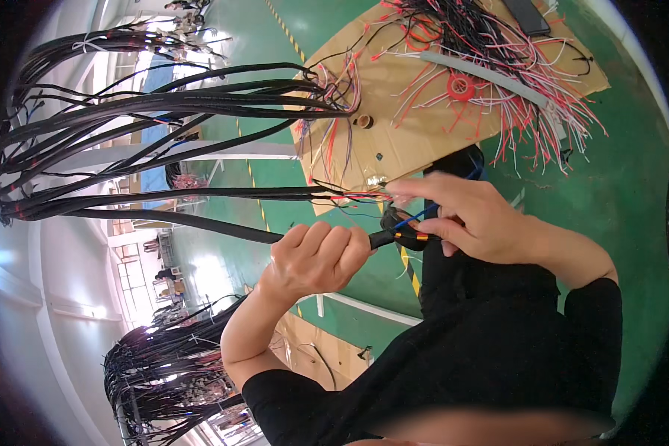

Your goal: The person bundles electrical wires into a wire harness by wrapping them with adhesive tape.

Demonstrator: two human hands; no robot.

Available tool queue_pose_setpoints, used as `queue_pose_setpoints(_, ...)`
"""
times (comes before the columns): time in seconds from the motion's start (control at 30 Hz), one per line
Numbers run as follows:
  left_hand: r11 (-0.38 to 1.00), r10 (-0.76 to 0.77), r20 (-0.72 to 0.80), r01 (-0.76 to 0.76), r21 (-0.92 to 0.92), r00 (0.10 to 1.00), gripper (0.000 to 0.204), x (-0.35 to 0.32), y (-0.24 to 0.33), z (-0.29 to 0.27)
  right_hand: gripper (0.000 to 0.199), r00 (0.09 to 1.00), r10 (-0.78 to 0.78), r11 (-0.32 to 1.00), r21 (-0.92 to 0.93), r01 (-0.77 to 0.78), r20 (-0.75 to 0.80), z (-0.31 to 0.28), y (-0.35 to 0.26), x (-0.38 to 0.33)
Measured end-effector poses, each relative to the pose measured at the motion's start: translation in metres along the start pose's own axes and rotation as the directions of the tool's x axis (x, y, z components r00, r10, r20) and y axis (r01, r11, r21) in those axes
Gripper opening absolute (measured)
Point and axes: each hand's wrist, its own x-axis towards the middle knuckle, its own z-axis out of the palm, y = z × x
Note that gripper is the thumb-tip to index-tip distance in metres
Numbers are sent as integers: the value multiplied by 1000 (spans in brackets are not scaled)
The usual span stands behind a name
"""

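My left hand (321, 256) is closed in a fist round a thick black cable (230, 227) near its end. From that end, beyond the fist, a blue wire (407, 222) runs up into my right hand (476, 219). My right hand is closed on it, thumb and bent fingers about it; the exact grip is partly hidden. Orange-yellow marks (410, 236) show beside the cable end, over something dark. Just above the left fist, another black cable (260, 193) ends in thin red and black wires (357, 197), close to the right fingertips.
Several black cables (201, 100) hang bundled at the left. Cardboard (394, 141) carries loose red, white and black wires (483, 44), a red spool (461, 87), a grey strip (490, 72) and a brown ring (363, 120). Another cable bundle (171, 364) hangs at lower left. The floor (609, 149) is green.
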Motion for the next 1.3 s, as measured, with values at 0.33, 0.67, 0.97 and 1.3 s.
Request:
queue_pose_setpoints(0.33, 995, -35, 7, 36, -92, 999, 15, 2, 1, 4, 19, 934, -309, 875, -331, 353, 180, -8, 21, -1)
queue_pose_setpoints(0.67, 945, -99, 75, 117, -306, 992, 24, 19, 1, -5, 18, 748, -549, 388, -679, 623, 373, -29, 7, 7)
queue_pose_setpoints(0.97, 894, -190, 159, 238, -380, 969, 23, 23, 0, -7, 31, 719, -627, 223, -815, 534, 300, -31, 8, 11)
queue_pose_setpoints(1.3, 793, -201, 260, 313, -523, 944, 20, 20, -4, -14, 19, 821, -491, 524, -654, 545, 291, -30, 4, 16)
